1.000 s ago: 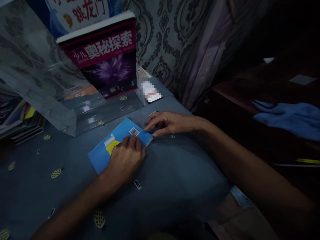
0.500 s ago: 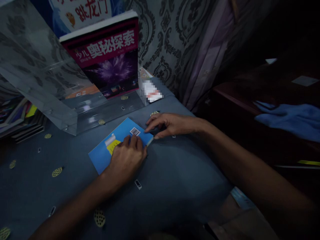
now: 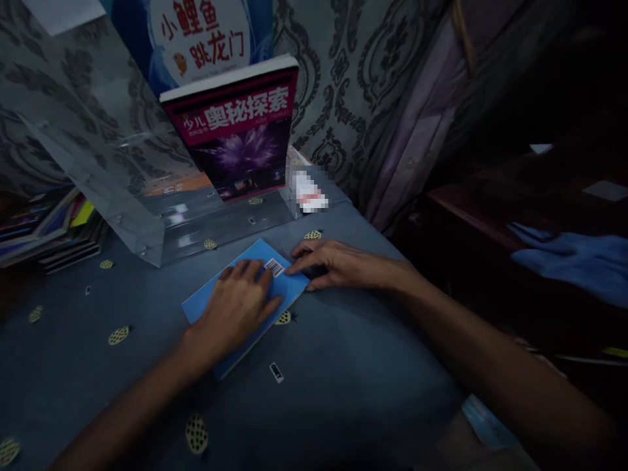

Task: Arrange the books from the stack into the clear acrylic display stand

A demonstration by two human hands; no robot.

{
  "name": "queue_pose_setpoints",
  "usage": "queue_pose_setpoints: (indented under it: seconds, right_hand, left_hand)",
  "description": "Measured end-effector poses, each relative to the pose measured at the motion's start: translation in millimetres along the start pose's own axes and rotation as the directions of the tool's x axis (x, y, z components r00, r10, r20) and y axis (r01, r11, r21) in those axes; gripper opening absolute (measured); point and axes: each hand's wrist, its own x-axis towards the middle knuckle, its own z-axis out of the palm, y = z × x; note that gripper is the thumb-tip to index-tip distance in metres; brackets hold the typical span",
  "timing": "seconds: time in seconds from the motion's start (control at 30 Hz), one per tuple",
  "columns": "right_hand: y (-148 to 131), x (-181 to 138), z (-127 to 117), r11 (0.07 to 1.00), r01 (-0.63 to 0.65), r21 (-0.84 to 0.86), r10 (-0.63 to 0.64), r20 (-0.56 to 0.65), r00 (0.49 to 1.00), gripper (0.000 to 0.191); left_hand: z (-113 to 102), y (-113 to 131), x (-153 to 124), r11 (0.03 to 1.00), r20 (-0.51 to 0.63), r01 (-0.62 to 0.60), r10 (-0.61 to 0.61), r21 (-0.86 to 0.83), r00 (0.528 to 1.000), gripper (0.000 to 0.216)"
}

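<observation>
A thin blue book (image 3: 199, 302) with a barcode lies flat on the patterned cloth. My left hand (image 3: 235, 301) rests palm down across the cover, fingers stretched out and thumb apart; it hides most of the cover picture. At the far right corner of the book is my right hand (image 3: 338, 265), index fingertip on the cover beside the barcode and thumb against the corner's edge, so the corner sits between them. Behind the book stands a clear acrylic rack (image 3: 147, 235), holding a book with a purple burst cover (image 3: 240, 147).
A blue picture book (image 3: 206, 39) stands behind the purple one. Stacked books (image 3: 69, 222) lie at the left. A white item, partly pixelated (image 3: 311, 196), sits by the rack's right end. Past the cloth's right edge is a dark area with a blue cloth (image 3: 579, 261).
My left hand has gone from curled fingers to flattened ones and shifted left over the cover. More of the book's near edge shows. My right hand stays at the corner; the view has shifted slightly.
</observation>
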Motion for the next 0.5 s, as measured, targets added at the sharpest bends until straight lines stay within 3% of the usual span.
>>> queue_pose_setpoints:
  seconds: [0.17, 0.4, 0.5]
  right_hand:
    - [2, 0, 0, 1.0, 0.002, 0.011, -0.002, -0.025, 1.0, 0.034]
    - [19, 19, 14, 0.992, -0.071, -0.106, 0.044, -0.237, 0.971, 0.03]
    - [25, 35, 14, 0.977, -0.097, -0.19, 0.042, -0.273, 0.961, 0.028]
  left_hand:
    - [7, -25, -2, 0.993, 0.059, 0.116, -0.114, -0.025, 0.992, 0.054]
    - [3, -25, 2, 0.965, 0.095, 0.248, -0.255, 0.079, 0.962, 0.053]
    - [1, -27, 3, 0.955, 0.1, 0.276, -0.287, 0.106, 0.953, 0.051]
